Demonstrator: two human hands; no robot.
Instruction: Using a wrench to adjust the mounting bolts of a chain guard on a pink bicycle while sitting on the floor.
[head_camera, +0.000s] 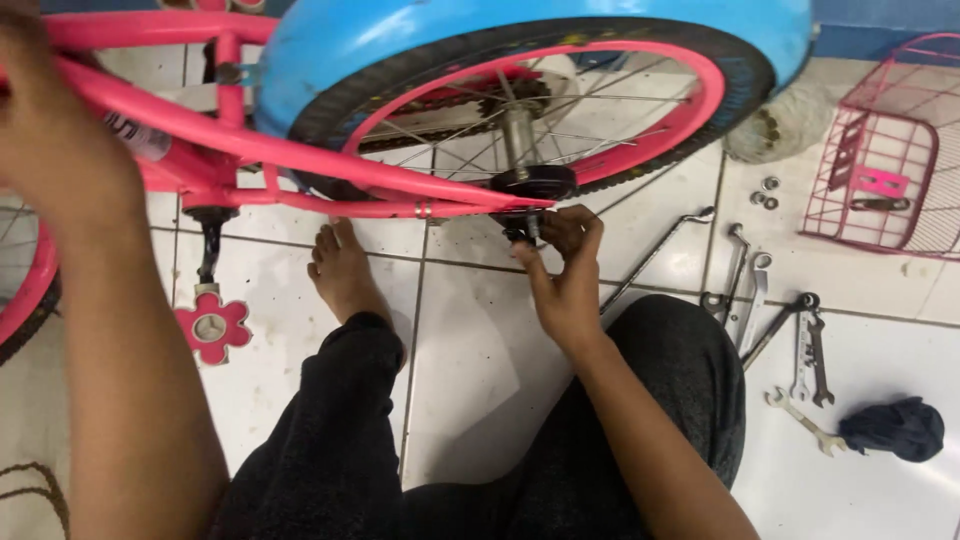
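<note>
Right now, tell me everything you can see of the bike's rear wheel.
The rear wheel has a pink rim, thin metal spokes and a black tyre, largely covered above by a glossy blue mudguard. A black cap sits at its hub, where the pink frame stays meet the axle. Chain and sprocket show behind the spokes. The right hand pinches a small part at the axle end, just under the hub; the left hand rests on the frame. The wheel's contact with the tiled floor isn't visible.
</note>
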